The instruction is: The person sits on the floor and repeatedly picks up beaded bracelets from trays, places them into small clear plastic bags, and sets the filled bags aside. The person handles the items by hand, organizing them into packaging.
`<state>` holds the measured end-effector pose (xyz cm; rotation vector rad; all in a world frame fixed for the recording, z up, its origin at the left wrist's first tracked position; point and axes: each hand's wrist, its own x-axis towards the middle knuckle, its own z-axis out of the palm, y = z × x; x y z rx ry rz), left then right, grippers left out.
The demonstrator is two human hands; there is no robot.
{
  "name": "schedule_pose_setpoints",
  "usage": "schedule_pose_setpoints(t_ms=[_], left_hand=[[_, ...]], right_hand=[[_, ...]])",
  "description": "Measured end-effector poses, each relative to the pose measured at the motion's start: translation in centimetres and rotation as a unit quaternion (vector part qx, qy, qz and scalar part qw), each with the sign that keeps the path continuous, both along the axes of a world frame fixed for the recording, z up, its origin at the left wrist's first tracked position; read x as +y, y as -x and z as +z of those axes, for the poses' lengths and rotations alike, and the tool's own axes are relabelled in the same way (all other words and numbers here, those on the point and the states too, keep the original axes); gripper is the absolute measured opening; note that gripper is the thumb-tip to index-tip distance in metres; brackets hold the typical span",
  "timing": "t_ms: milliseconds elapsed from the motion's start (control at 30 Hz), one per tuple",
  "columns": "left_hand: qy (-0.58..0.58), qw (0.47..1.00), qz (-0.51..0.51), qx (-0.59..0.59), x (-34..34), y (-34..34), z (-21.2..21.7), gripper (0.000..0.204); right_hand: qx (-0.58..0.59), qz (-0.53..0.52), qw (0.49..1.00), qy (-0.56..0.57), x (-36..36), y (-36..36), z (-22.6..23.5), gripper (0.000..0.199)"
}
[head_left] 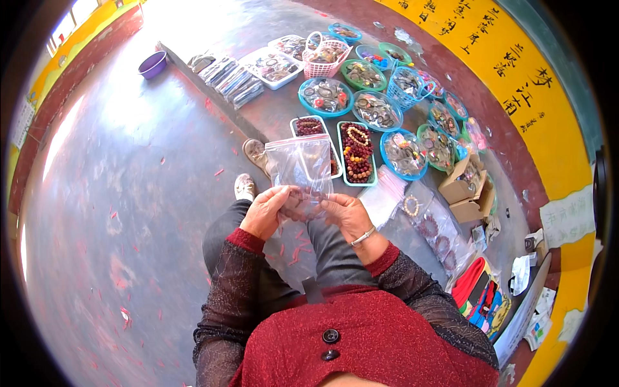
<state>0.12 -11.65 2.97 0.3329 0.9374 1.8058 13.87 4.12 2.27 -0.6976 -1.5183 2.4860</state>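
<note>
A clear zip-lock bag [298, 161] hangs upright in front of my lap, with a reddish strip along its top edge. Something dark reddish, perhaps a bead bracelet, lies in its lower part, partly hidden by fingers and plastic. My left hand [263, 211] pinches the bag's lower left side, and my right hand [349, 218], with a bangle on the wrist, grips its lower right side. Just beyond the bag, a pale green tray [373, 181] holds dark red bead bracelets with a yellowish one on top. A second tray [297, 122] of dark beads stands beside it, partly covered by the bag.
Clear bags [385, 198] lie right of my hands, near bagged bracelets [441, 244]. Beyond them stand several round basins [325, 111] of trinkets, a pink basket [320, 68] and cardboard boxes [454, 188]. A purple basin [153, 65] sits far left; a colourful cloth [480, 290] lies right.
</note>
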Motion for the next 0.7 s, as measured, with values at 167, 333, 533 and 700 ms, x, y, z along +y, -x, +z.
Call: schedule_pose_setpoints(t_ms=[167, 333, 533, 700], left_hand=[[-0.007, 0.999, -0.033, 0.015, -0.1, 0.3, -0.9, 0.033], [0.052, 0.998, -0.006, 0.033, 0.7, -0.6, -0.7, 0.032], [0.054, 0.995, -0.064, 0.06, 0.9, -0.9, -1.0, 0.031], [0.106, 0.991, -0.036, 0.077, 1.6, -1.1, -0.6, 0.031]], right_hand=[[0.0, -0.018, 1.0, 0.005, -0.2, -0.4, 0.0, 0.022], [-0.006, -0.013, 1.0, 0.001, -0.1, -0.7, 0.6, 0.024], [0.047, -0.008, 0.998, 0.033, 0.7, -2.1, -1.5, 0.028], [0.007, -0.099, 0.995, 0.026, 4.1, -6.0, -2.2, 0.026]])
